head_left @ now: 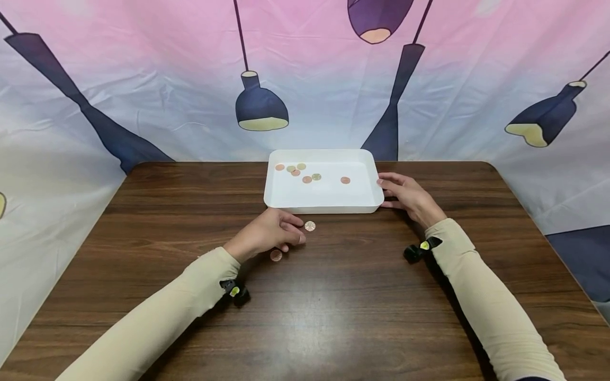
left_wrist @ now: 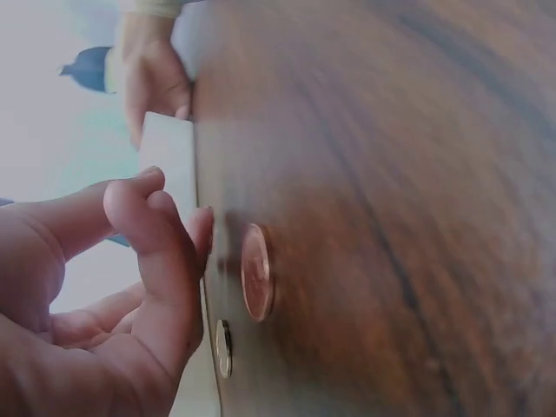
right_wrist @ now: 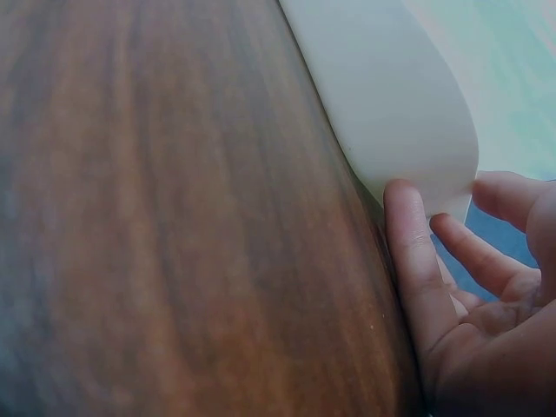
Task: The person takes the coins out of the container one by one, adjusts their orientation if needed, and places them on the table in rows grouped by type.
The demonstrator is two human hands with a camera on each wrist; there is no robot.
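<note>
We see two cream sleeves [head_left: 157, 317] at the bottom left and bottom right. Near the middle, the left hand [head_left: 267, 233] has loose, bent fingers beside a pale coin [head_left: 310, 226]. A copper coin [head_left: 276, 255] lies just below that hand. Toward the right, the right hand [head_left: 412, 200] touches the white tray [head_left: 324, 209] with relaxed fingers. The tray sits upper middle on the brown surface [head_left: 329, 296], with seven coins [head_left: 345, 180] inside.

Nine coins [head_left: 310, 226], one tray [head_left: 329, 197]
</note>
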